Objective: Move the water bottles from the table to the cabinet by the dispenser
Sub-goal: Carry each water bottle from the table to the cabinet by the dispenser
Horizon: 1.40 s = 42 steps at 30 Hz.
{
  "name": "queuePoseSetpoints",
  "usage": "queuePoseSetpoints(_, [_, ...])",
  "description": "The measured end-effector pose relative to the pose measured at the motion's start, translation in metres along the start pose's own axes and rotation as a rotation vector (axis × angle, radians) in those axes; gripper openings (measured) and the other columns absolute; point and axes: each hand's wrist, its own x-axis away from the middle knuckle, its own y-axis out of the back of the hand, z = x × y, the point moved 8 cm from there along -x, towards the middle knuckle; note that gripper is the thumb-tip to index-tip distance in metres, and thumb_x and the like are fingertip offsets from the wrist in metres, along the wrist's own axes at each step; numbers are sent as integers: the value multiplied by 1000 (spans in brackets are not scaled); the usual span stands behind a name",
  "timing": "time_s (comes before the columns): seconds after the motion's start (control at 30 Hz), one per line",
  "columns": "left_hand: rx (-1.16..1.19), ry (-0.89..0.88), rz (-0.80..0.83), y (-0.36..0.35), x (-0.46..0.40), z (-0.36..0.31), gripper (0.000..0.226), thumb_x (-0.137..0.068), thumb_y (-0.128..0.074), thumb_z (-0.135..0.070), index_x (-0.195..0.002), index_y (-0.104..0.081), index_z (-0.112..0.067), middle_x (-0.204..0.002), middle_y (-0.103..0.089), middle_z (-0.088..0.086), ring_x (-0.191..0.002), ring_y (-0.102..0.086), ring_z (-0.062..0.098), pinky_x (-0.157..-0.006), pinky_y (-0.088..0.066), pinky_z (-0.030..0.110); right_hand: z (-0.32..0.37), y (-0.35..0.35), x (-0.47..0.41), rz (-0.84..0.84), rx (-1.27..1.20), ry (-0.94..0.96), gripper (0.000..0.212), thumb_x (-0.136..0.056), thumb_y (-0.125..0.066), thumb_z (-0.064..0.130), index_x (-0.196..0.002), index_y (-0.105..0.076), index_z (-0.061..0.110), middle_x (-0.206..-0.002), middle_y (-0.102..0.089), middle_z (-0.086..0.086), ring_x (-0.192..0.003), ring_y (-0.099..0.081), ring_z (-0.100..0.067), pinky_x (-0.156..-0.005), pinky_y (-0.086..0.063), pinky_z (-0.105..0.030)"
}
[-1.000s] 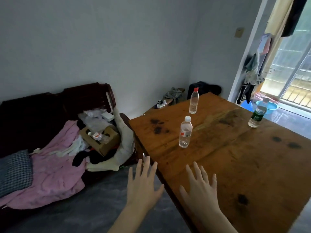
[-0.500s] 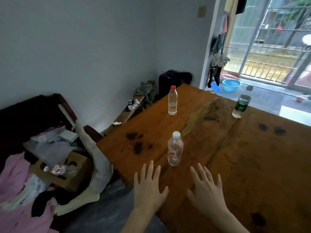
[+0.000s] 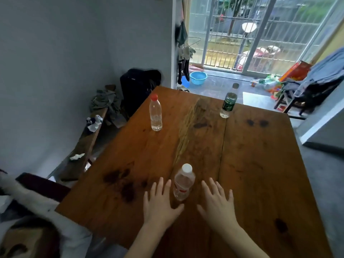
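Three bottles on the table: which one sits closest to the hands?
The white-capped bottle, standing between the left hand and right hand. The red-capped bottle and green-labelled bottle stand farther off.

Three clear plastic water bottles stood upright on the wooden table point(image 3: 251, 164). The white-capped bottle point(image 3: 183, 182), with a red-and-white label, stood near the table's near edge. The red-capped bottle point(image 3: 155, 113), unlabelled, stood toward the table's far left side. The green-labelled bottle point(image 3: 228, 101), with a dull greyish cap, stood close to the table's far edge.
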Motion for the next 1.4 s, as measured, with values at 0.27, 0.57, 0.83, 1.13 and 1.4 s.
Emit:
queuePoseSetpoints(0.27, [458,-17,-27,-11,-23,-9,108,-70,-77,-65,-157,-22,-30,-161,-32,-9,-147,-34,14,-116,-38,40,-4,-2,-12,-10,-28,-75,80,-94,-49,52,-157,-8,28,-167,-1,-2,-153,-1,-22,-119,-6,-58])
queuePoseSetpoints(0.57, [721,-61,-172,5,-33,-26,61,-63,-93,-39,-114,-59,-37,-104,-70,-24,-100,-67,-4,-82,-53,16,-24,-9,-6,52,-304,-168,78,-91,-56,51,-156,-17,33,-165,-12,4,-152,-11,-19,-120,-11,-54])
queuePoseSetpoints(0.83, [739,-299,-200,89,-15,-86,58,-67,-80,-58,-117,-59,-38,-104,-72,-21,-94,-66,-6,-77,-52,16,-55,-8,12,266,-1259,-364,41,-95,-61,27,-133,-56,11,-106,-69,-3,-86,-67,-2,-67,-50,-14])
queuePoseSetpoints(1.13, [619,-557,-144,121,14,-170,57,-68,-87,-57,-115,-61,-38,-102,-73,-23,-93,-69,0,-80,-58,28,-86,4,35,500,-2010,-505,45,-94,-53,34,-128,-61,5,-127,-66,-17,-117,-61,-31,-85,-52,-42])
queuePoseSetpoints(1.4, [617,-649,-76,122,37,-227,62,-69,-85,-56,-122,-60,-34,-107,-72,-21,-98,-68,-1,-79,-54,13,-129,21,53,500,-2101,-418,47,-96,-49,38,-123,-64,3,-114,-71,-17,-97,-68,-29,-82,-52,-39])
